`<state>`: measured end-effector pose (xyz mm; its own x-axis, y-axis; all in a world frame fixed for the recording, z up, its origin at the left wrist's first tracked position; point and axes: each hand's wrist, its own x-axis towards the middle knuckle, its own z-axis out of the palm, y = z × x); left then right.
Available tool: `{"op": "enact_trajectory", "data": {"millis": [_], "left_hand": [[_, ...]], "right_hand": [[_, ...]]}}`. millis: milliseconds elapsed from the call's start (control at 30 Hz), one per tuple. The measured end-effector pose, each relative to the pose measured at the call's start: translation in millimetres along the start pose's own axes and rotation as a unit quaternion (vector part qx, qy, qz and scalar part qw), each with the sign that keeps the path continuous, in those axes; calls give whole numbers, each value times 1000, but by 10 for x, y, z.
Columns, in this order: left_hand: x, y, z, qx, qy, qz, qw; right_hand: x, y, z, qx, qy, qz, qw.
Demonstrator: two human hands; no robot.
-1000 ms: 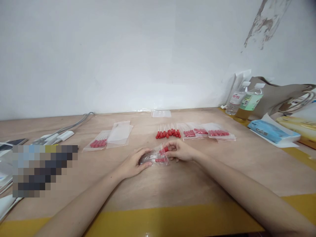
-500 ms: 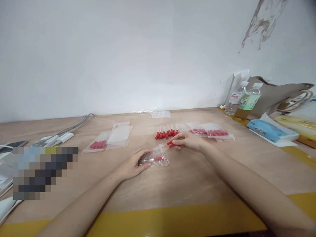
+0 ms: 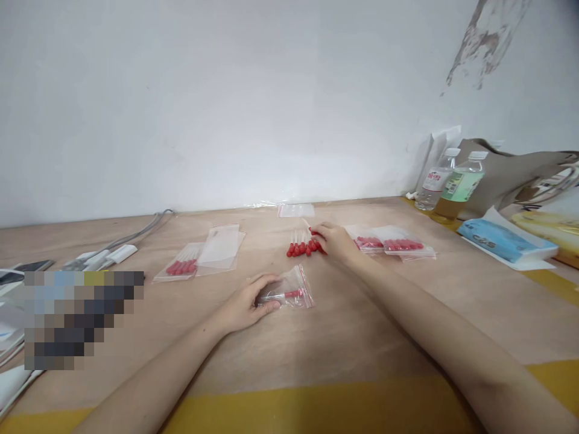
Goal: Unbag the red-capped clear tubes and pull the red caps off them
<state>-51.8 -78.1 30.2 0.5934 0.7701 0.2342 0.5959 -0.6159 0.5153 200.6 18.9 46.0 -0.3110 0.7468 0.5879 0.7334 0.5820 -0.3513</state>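
Observation:
My left hand (image 3: 253,302) lies on the table with its thumb and fingers closed on a clear zip bag (image 3: 302,280). Inside that bag is a clear tube with a red cap (image 3: 293,293), its cap toward the red-striped mouth. Farther back, my right hand (image 3: 333,240) pinches a red-capped tube (image 3: 312,231), whose thin clear end points up and left. How many tubes it holds is hidden by the fingers. Just left of and below those fingers lies a row of red-capped tubes (image 3: 298,248), caps toward me; the hand covers the row's right end.
Filled zip bags (image 3: 402,243) lie to the right, another filled bag (image 3: 181,265) and flat bags (image 3: 220,247) to the left. One more bag (image 3: 296,210) is by the wall. Bottles (image 3: 459,190) and a blue tissue pack (image 3: 504,238) stand at right, cables (image 3: 136,234) at left.
My right hand has moved away from the bag's mouth, back and slightly right to the row of tubes. My left hand stays on the bag, and the view has shifted slightly.

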Motion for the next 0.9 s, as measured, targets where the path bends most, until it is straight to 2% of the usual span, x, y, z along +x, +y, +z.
{"op": "enact_trajectory", "data": {"millis": [133, 267, 467, 533, 667, 767, 900], "left_hand": [[-3, 2, -2, -1, 0, 0, 1000], [0, 0, -2, -1, 3, 6, 1000], [3, -7, 8, -8, 10, 12, 1000], [1, -14, 14, -6, 8, 10, 1000], [-5, -14, 18, 0, 2, -3, 1000], [-6, -1, 16, 0, 6, -4, 1000], [-3, -2, 20, 4, 9, 6, 1000]], "right_hand": [[19, -50, 167, -73, -77, -17, 994], [-19, -85, 122, -86, -74, -17, 993], [-261, -143, -64, 41, -11, 51, 998], [-378, -163, -54, 98, -14, 75, 992], [-567, -222, 38, 225, -136, 77, 962], [-617, -306, 87, 279, -218, 40, 934], [-618, -443, 122, 259, -230, -16, 938]]}}
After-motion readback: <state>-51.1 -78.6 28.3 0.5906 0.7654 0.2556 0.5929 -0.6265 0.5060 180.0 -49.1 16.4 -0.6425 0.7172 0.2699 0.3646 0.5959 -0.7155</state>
